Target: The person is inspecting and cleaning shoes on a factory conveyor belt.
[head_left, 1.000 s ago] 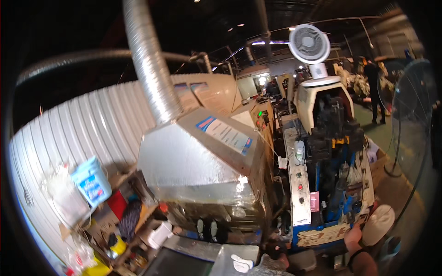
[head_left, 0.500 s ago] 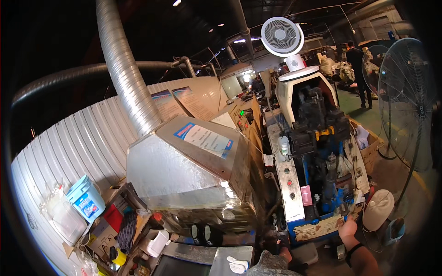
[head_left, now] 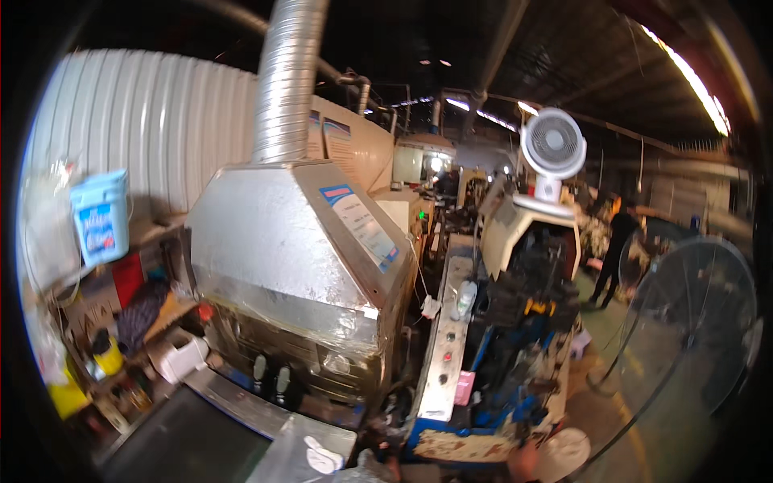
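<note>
Metal hood (head_left: 298,241) stands left of control panel (head_left: 445,338).

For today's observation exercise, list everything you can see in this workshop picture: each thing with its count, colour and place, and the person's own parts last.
Metal hood: one, silver, centre, over a machine.
Ribbed duct: one, silver, rising from the hood.
Corrugated wall: one, white, left.
Bucket: one, light blue, on a left shelf.
Yellow container: one, black cap, lower left shelf.
Small fan: one, white, atop the right machine.
Blue machine: one, blue and black, right of centre.
Control panel: one, grey strip with buttons, beside the blue machine.
Clear bottle: one, on that panel.
Large floor fan: one, dark wire guard, far right.
Distant person: one, dark clothes, standing behind.
Right hand: partly seen at the bottom edge; grip unclear.
Left hand: not in view.
</note>
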{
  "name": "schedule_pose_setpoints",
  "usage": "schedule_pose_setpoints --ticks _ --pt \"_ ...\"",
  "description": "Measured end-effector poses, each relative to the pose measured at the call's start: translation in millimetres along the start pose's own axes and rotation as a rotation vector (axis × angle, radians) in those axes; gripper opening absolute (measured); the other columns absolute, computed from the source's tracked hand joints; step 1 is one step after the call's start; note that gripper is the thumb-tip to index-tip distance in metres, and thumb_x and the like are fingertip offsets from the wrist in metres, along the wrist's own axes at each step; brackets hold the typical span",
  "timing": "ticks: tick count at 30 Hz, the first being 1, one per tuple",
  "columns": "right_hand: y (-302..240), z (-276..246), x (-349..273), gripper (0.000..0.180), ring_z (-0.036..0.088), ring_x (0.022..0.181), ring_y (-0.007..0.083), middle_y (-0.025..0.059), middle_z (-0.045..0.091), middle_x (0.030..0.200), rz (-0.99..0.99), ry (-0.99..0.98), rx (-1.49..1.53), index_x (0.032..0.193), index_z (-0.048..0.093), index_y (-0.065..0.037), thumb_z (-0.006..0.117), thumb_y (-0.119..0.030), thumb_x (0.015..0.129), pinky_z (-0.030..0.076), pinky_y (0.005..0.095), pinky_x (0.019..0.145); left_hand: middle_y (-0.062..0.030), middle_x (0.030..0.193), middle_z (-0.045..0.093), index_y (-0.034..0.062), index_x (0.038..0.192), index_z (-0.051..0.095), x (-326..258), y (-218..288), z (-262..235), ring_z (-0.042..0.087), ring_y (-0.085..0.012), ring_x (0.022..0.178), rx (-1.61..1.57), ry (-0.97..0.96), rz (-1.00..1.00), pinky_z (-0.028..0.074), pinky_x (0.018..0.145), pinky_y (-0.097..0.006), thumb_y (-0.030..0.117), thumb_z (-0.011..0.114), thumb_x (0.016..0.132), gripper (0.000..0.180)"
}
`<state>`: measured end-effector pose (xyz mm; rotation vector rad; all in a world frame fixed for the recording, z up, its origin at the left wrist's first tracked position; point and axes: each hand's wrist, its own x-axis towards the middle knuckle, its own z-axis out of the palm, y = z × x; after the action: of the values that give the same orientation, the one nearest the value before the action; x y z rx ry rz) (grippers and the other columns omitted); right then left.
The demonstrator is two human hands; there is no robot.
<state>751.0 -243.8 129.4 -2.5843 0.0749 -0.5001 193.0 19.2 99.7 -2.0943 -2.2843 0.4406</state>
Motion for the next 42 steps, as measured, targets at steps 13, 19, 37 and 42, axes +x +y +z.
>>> schedule_pose_setpoints --ticks 13,19,37,42 --pt "21.0 -14.6 19.7 0.040 0.060 0.100 0.0392 0.0260 0.060 0.119 0.169 -0.392 0.268 0.131 0.048 0.007 0.046 -0.012 0.096 0.048 0.0485 0.081 -0.0281 0.147 0.034 -0.0065 0.140 0.038 -21.0 -8.0 -48.9 0.026 -0.0414 0.139 -0.520 -0.121 -0.036 0.017 0.117 -0.049 0.030 0.036 0.098 0.056" --pt "34.0 7.9 24.5 0.041 0.059 0.105 0.0425 0.0276 0.063 0.113 0.070 -0.311 0.160 0.123 0.056 0.005 0.056 -0.020 0.091 0.046 0.0473 0.086 -0.0296 0.148 0.031 -0.0053 0.142 0.036 16.6 -4.7 44.0 0.023 -0.0432 0.140 -0.630 0.031 -0.028 0.015 0.117 -0.050 0.032 0.037 0.098 0.058" --pt "77.6 62.0 45.9 0.034 0.064 0.084 0.0416 0.0232 0.065 0.091 0.135 -0.012 -0.021 0.114 0.053 -0.003 0.062 -0.010 0.082 0.052 0.0502 0.070 -0.0304 0.141 0.041 -0.0083 0.130 0.050 17.2 6.7 57.2 0.030 -0.0442 0.137 -0.103 0.183 0.018 0.024 0.111 -0.055 0.044 0.043 0.091 0.065" --pt "67.5 70.0 38.3 0.036 0.064 0.082 0.0408 0.0235 0.064 0.095 0.091 -0.034 -0.035 0.112 0.051 0.001 0.065 -0.011 0.081 0.053 0.0491 0.069 -0.0294 0.141 0.042 -0.0083 0.130 0.050 10.2 0.2 48.7 0.032 -0.0433 0.136 -0.120 0.316 0.030 0.025 0.110 -0.056 0.045 0.046 0.091 0.066"
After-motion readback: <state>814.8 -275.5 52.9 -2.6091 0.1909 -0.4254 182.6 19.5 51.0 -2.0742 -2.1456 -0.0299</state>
